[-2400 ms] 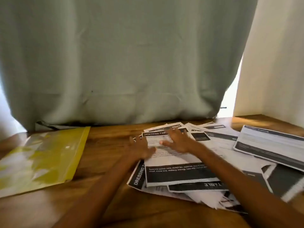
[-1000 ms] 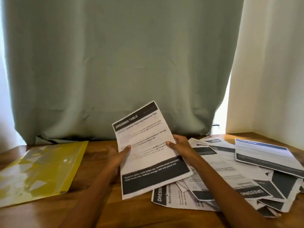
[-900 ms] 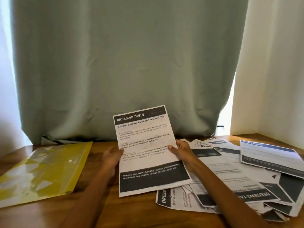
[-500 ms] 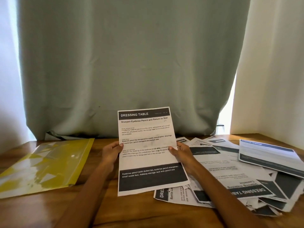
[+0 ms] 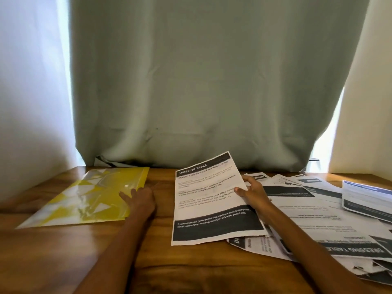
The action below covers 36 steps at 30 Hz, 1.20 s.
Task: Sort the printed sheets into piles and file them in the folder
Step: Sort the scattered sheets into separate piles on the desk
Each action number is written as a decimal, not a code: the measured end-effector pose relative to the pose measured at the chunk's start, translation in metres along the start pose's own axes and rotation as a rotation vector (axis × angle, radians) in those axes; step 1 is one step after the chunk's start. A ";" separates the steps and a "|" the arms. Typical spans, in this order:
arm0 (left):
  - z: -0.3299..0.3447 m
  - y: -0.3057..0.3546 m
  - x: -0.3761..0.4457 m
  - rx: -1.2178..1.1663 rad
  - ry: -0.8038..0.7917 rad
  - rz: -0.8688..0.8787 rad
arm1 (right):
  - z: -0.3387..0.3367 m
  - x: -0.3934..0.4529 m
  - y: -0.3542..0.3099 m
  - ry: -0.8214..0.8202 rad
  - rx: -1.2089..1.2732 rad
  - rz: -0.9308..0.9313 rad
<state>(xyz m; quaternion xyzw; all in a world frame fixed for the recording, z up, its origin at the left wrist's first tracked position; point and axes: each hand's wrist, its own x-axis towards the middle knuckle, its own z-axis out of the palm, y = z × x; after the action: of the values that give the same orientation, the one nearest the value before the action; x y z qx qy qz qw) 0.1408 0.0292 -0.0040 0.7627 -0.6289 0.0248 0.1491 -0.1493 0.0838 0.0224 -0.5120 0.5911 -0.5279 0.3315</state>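
Observation:
A printed sheet headed "DRESSING TABLE" stands tilted at the table's middle, its lower edge on the wood. My right hand pinches its right edge, thumb on the front. My left hand lies apart from the sheet, with straight fingers on the right edge of the yellow plastic folder, which lies flat at the left. A loose heap of several printed sheets covers the table's right side.
The wooden table runs up to a grey-green curtain that hangs close behind it. A separate blue-headed sheet lies on the heap at far right. White walls flank the curtain.
My left hand has let go of the sheet and moved left onto the folder's edge. The sheet, now held by my right hand alone, has tipped to the right.

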 end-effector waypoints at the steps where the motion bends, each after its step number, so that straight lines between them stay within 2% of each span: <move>1: 0.001 -0.007 0.002 -0.010 -0.017 -0.023 | 0.004 -0.001 -0.001 -0.002 -0.015 -0.007; 12: -0.014 -0.052 0.000 -0.079 -0.088 -0.198 | 0.087 -0.006 -0.015 -0.054 -0.190 -0.011; 17: -0.024 -0.070 -0.010 -0.105 -0.098 -0.248 | 0.124 -0.005 -0.016 -0.070 -0.360 -0.113; 23: -0.033 -0.094 -0.021 -0.084 -0.100 -0.245 | 0.147 -0.016 -0.018 -0.075 -0.952 -0.277; 25: -0.034 -0.100 -0.022 -0.076 -0.095 -0.252 | 0.148 -0.020 -0.020 -0.127 -0.966 -0.347; 30: -0.039 -0.117 -0.020 -0.086 -0.095 -0.294 | 0.150 -0.033 -0.024 -0.384 -0.790 -0.392; 36: -0.044 -0.128 -0.018 -0.062 -0.121 -0.292 | 0.175 -0.033 -0.021 -0.414 -0.848 -0.412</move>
<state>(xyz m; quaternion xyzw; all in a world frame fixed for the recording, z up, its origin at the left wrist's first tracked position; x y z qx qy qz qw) 0.2676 0.0783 0.0084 0.8410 -0.5198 -0.0626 0.1365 0.0274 0.0671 -0.0015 -0.8011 0.5619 -0.1836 0.0939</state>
